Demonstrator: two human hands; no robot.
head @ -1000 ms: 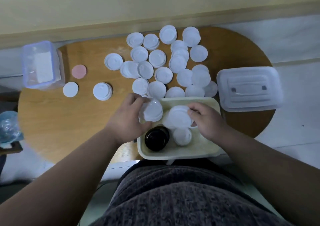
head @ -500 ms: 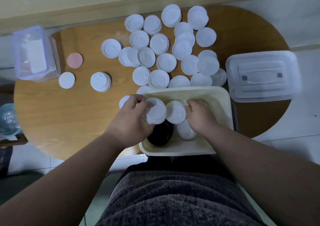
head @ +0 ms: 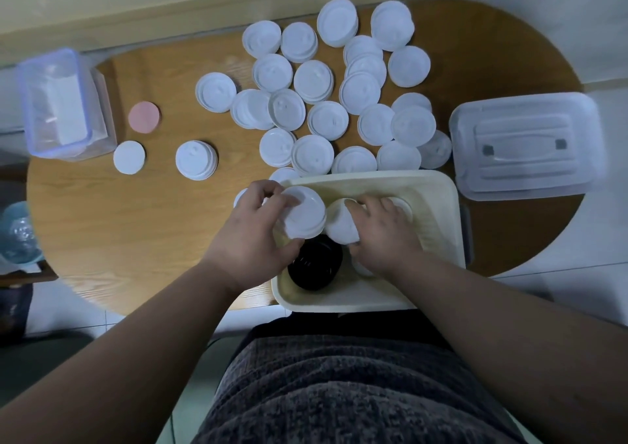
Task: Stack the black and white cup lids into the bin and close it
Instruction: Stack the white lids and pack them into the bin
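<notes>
A cream bin [head: 438,205] stands at the table's near edge. My left hand [head: 253,236] grips a stack of white lids [head: 304,213] over the bin's left side. My right hand [head: 380,233] reaches down into the bin, fingers curled round another white lid stack [head: 339,222]. A stack of black lids [head: 314,265] stands in the bin below both hands. Several loose white lids [head: 328,119] lie scattered on the table behind the bin. The bin's clear cover [head: 525,144] lies on the table to the right.
A clear tub [head: 64,104] sits at the table's far left. A pink disc [head: 143,116], a flat white disc [head: 129,157] and a lone lid stack [head: 196,160] lie near it. The wooden table [head: 119,233] is round-ended. A wall runs behind.
Both hands have lowered their white lid stacks deeper into the bin; the right hand has moved furthest in. The camera has tilted, shifting the table in view.
</notes>
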